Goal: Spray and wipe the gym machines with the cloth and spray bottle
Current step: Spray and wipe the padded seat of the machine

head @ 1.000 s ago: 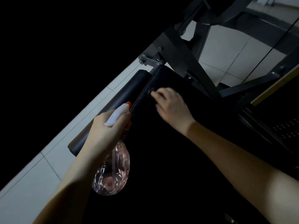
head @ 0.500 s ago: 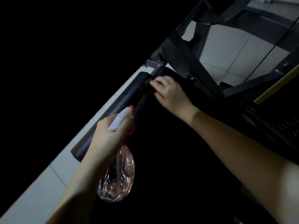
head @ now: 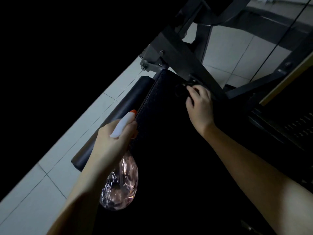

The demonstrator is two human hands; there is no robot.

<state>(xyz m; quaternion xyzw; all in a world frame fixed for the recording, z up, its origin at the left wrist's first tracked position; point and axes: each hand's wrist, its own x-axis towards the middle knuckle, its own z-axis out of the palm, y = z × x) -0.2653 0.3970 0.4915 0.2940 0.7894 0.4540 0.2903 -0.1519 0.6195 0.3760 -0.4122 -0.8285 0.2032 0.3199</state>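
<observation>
The left hand [head: 113, 143] gripped one spray bottle [head: 121, 187] beside the black pad [head: 160, 116]. The right hand [head: 200, 106] pinched one dark cloth [head: 180, 89] on it.

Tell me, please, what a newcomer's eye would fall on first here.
The clear pink spray bottle, with white head and orange nozzle, stands out most; the left hand grips it at lower centre, beside the black pad. Higher, the right hand curls its fingers at something dark near the grey metal frame, too dim to identify.
</observation>
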